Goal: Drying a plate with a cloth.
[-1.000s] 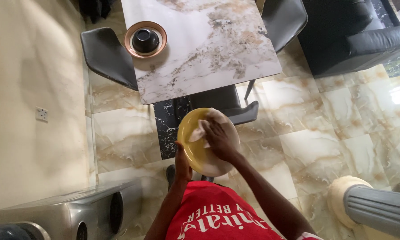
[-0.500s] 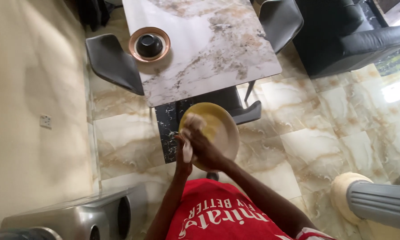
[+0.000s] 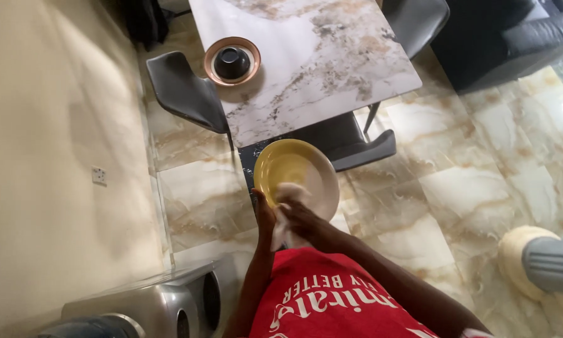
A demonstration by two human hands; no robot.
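Head view, going left to right: cream wall with a white socket [image 3: 98, 175], then a silver speaker box [image 3: 150, 303] down on the marble floor [image 3: 481, 181]. Next comes a dark chair [image 3: 184, 91] tucked beside the marble-top table [image 3: 319, 56], which has a copper plate [image 3: 232, 61] with a black bowl [image 3: 232, 62] sitting on it near its left edge. Below the table's near end, held up in the air in front of the red shirt [image 3: 331, 300], is the yellow plate [image 3: 294, 175], tilted with its face toward the camera. The left hand [image 3: 264, 216] grips its lower left rim, fingers curled around the edge, though most of them are hidden behind. The right hand [image 3: 303, 219] is just beside it, fingers bunched on a white cloth [image 3: 284, 209] pressed against the plate's lower part. So the plate's bare face lies up and away from the right fingers, and both hands are about equally close to it. Far right there's a grey ribbed thing [image 3: 553, 266] on a cream base; can't tell what it is.
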